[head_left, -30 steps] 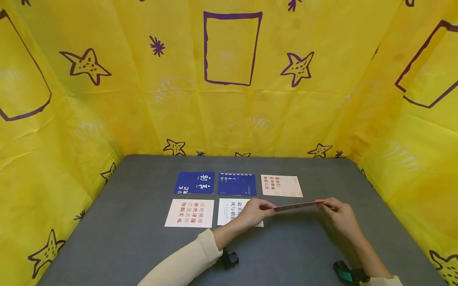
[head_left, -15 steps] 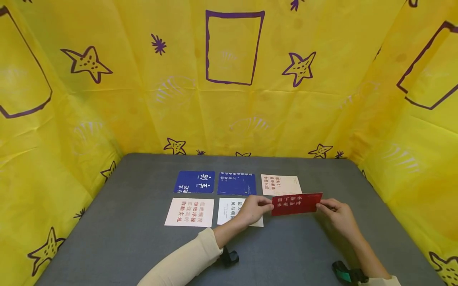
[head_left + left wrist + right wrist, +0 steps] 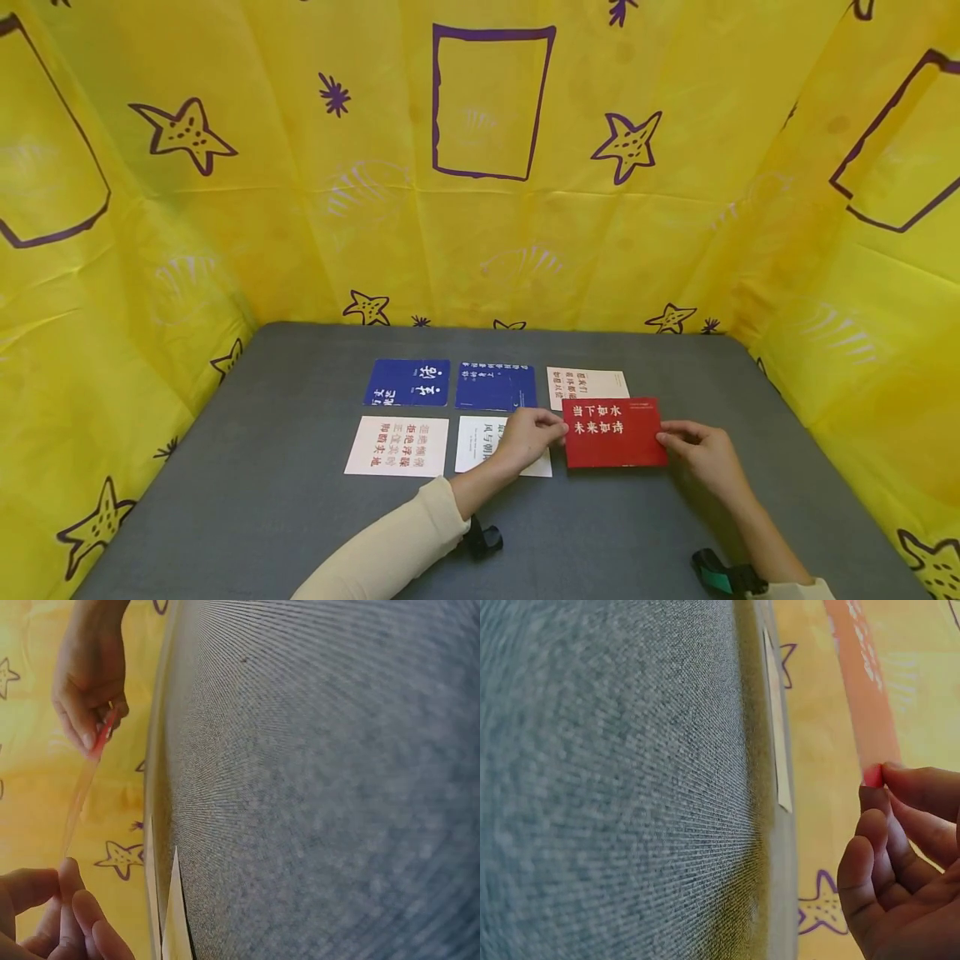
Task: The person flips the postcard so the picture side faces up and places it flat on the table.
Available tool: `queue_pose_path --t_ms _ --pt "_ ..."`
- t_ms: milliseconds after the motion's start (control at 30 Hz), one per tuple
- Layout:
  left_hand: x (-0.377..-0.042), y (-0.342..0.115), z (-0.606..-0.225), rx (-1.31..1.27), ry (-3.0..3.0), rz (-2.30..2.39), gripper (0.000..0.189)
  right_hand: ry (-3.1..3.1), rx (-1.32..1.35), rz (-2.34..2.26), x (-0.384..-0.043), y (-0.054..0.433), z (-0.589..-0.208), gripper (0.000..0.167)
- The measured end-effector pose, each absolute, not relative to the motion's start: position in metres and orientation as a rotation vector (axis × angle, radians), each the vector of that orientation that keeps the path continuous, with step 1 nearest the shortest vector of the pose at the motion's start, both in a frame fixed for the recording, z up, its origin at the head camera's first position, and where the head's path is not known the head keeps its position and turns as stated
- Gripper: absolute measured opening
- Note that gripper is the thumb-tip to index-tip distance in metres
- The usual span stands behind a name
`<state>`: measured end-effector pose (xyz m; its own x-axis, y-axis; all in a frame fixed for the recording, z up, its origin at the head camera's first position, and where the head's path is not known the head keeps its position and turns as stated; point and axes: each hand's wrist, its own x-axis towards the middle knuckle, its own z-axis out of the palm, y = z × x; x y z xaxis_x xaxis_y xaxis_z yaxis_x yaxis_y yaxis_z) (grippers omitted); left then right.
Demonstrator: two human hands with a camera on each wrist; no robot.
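A red card with white lettering is held by its two short ends above the table, its printed face toward the head camera. My left hand pinches the left end between thumb and fingers. At the right end, my right hand pinches the edge in the same way. In the left wrist view the card appears nearly edge-on, raised off the table. The right wrist view has the thumb and fingertip of the right hand on the card's corner. A white card lies partly hidden behind my left hand.
On the grey table two blue cards and a cream card form a back row. The red card overlaps the cream one in view. A pale pink card lies front left. Yellow cloth surrounds the table.
The red card has tilted from nearly edge-on, through an angled position with its text upside down, to facing the head camera with its text upright. Both hands keep hold of its ends.
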<state>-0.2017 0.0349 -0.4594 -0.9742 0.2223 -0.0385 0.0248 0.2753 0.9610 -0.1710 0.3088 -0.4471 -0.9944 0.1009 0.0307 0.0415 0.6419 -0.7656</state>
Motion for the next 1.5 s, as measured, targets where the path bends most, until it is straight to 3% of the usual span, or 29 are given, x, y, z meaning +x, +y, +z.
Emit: queue_pose_path --t_ms 367,700,1500 --pt "-0.2045 0.0363 -0.4554 0.200 2.570 1.567 0.012 -2.811 -0.189 1.353 -0.1756 0.3060 -0.4499 0.039" --pt "-0.2028 0.0389 -0.4560 0.261 2.727 1.188 0.021 -2.862 -0.148 1.329 -0.1738 0.3034 -0.4519 0.034" --pt "-0.2000 0.0442 -0.4584 0.334 2.800 0.949 0.040 -2.967 -0.109 1.275 -0.1724 0.3023 -0.4560 0.027"
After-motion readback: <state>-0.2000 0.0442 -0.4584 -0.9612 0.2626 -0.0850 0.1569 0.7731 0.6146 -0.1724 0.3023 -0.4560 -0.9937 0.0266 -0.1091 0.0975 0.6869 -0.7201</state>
